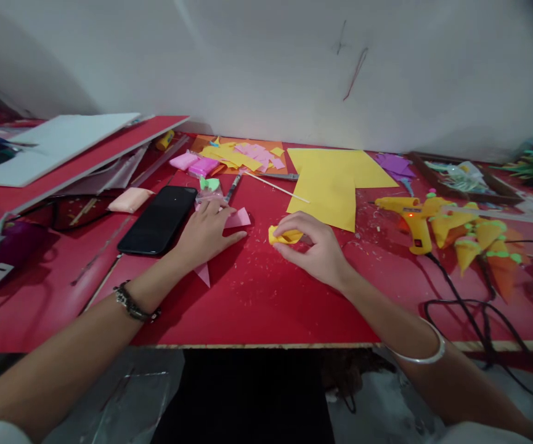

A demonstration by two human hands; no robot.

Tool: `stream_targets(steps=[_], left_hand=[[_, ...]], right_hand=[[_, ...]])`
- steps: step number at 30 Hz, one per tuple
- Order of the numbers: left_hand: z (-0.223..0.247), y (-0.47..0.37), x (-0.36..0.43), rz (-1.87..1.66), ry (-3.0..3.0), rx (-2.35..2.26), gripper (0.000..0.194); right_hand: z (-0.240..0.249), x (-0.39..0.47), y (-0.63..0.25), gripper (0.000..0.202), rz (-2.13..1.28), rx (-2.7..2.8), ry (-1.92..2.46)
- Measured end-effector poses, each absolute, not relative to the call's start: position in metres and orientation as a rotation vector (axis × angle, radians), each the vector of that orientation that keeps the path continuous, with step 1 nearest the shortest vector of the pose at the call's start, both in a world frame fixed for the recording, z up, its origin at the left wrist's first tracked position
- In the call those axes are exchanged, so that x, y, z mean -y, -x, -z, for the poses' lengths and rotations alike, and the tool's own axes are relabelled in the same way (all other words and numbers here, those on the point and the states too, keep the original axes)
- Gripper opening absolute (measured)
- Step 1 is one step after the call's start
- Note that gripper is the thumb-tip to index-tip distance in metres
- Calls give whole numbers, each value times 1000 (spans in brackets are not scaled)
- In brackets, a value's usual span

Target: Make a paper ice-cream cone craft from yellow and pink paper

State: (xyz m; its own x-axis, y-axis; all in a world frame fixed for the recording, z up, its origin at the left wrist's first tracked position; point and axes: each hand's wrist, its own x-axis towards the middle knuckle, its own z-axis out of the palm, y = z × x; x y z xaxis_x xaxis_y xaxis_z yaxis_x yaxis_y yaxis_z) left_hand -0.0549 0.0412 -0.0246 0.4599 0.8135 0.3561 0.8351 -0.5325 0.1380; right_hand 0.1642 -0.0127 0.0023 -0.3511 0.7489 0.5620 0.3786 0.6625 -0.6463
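Note:
My right hand [316, 246] pinches a small curled piece of yellow paper [290, 237] between thumb and fingers, just above the red table. Part of that piece is hidden behind the fingers. My left hand [211, 231] lies palm down with its fingers stretched out and the thumb apart. Pink paper [239, 217] sticks out beyond and below it. At its fingertips is a small clear bag, with a green lump [209, 184] just behind. Left of this hand rests a black phone [158, 221].
Behind are a large yellow sheet [326, 179], paper scraps [257, 155] and a thin stick [278, 187]. A yellow glue gun [414, 222] with a lit lamp and trailing cord lies right, by several yellow cones [467, 250]. White boards [58, 145] are stacked left.

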Motion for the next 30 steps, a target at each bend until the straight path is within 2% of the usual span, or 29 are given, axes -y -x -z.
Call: stream_targets(steps=[12, 21, 30], left_hand=[[26, 54, -47, 532, 2775, 1479, 19], [17, 45, -33, 774, 2739, 1722, 36], [15, 38, -24, 893, 2925, 1448, 14]], right_hand=[[-2, 13, -164, 9, -548, 1955, 879], [-1, 11, -165, 11, -590, 1868, 857], [-3, 12, -165, 15, -728, 1742, 817]])
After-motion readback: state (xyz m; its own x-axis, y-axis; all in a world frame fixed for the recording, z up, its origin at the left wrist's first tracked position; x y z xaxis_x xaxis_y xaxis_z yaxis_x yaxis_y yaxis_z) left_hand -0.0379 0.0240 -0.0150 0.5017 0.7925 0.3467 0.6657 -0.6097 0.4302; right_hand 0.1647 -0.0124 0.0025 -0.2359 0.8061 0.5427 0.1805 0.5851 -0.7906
